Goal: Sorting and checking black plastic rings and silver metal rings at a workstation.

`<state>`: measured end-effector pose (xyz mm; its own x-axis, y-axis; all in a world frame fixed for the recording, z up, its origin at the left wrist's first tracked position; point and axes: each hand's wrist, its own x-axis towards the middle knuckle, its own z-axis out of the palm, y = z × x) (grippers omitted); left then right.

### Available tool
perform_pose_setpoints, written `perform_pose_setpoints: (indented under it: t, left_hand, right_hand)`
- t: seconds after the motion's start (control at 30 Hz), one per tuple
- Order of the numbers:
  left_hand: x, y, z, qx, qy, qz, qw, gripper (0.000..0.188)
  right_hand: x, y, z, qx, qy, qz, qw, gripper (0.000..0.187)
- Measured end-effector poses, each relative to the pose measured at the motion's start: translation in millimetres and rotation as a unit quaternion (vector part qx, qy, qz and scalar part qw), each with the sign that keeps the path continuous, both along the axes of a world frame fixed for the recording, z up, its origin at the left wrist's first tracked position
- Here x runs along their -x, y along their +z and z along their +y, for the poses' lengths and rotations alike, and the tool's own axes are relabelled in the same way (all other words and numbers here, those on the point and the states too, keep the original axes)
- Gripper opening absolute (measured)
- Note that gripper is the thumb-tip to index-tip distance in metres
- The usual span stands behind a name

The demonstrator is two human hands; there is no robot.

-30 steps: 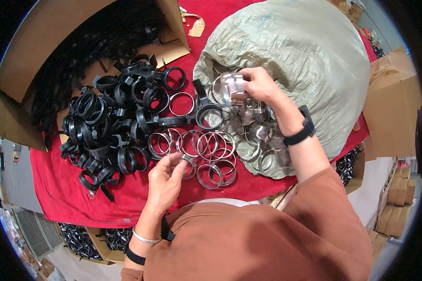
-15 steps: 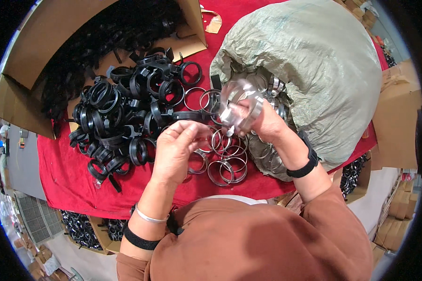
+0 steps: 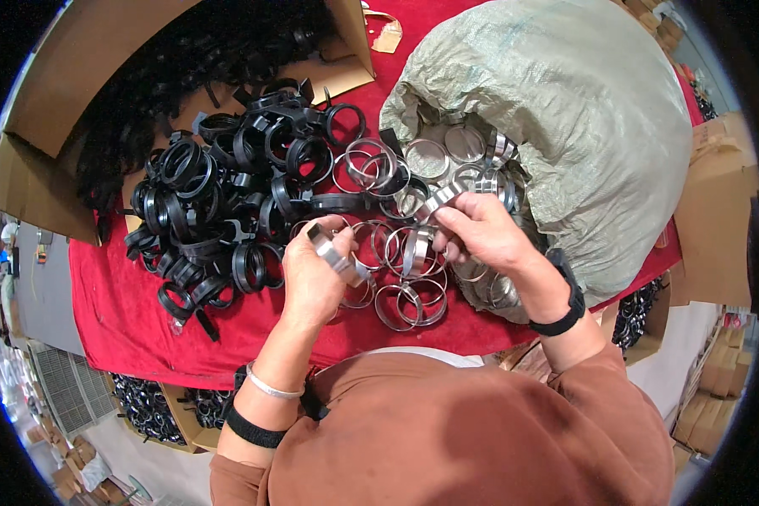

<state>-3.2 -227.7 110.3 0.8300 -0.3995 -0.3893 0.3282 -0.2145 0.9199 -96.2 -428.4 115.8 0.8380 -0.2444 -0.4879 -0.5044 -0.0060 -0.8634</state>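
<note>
My left hand (image 3: 312, 274) is closed on a shiny metal ring band (image 3: 336, 255), held over the red cloth. To its right, my right hand (image 3: 485, 232) pinches another metal band (image 3: 440, 201) near the mouth of the sack. Between and below the hands lies a loose cluster of thin metal rings (image 3: 409, 305). A heap of black ring-shaped clamps (image 3: 198, 202) spreads to the left of them, some touching the metal rings. Whether each hand holds more than one band I cannot tell.
A big grey-green woven sack (image 3: 565, 126) stands at the right, with metal rings (image 3: 465, 145) showing in its mouth. At the back left, an open cardboard box (image 3: 51, 110) holds many black parts. Red cloth (image 3: 143, 329) covers the table; more boxes of black parts (image 3: 148, 409) stand below.
The bunch of metal rings blurred in my right hand has come apart: some now lie among the cluster. My left hand, without a visible band before, now grips one.
</note>
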Motion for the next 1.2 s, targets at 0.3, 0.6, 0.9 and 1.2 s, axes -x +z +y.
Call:
perform_pose_setpoints:
  t: [0.3,0.6,0.9,1.2]
  left_hand:
    - [1.1,-20.9,14.7,-0.184,-0.068,-0.203,0.959,0.063]
    - [18.8,-2.5,3.0,-0.077,-0.133,-0.280,0.948,0.026]
    - [33.4,-8.5,-3.1,-0.013,-0.157,-0.184,0.970,0.021]
    - [26.8,-1.7,-18.5,0.042,-0.146,-0.227,0.962,0.054]
  right_hand:
    - [34.9,0.8,-67.6,0.445,-0.054,-0.098,0.888,0.032]
    - [22.6,-33.8,-73.3,0.468,0.024,-0.041,0.883,0.025]
    - [12.4,-44.0,-65.5,0.481,0.059,-0.008,0.875,0.024]
    - [29.1,35.6,8.9,-0.033,0.106,-0.217,0.970,0.010]
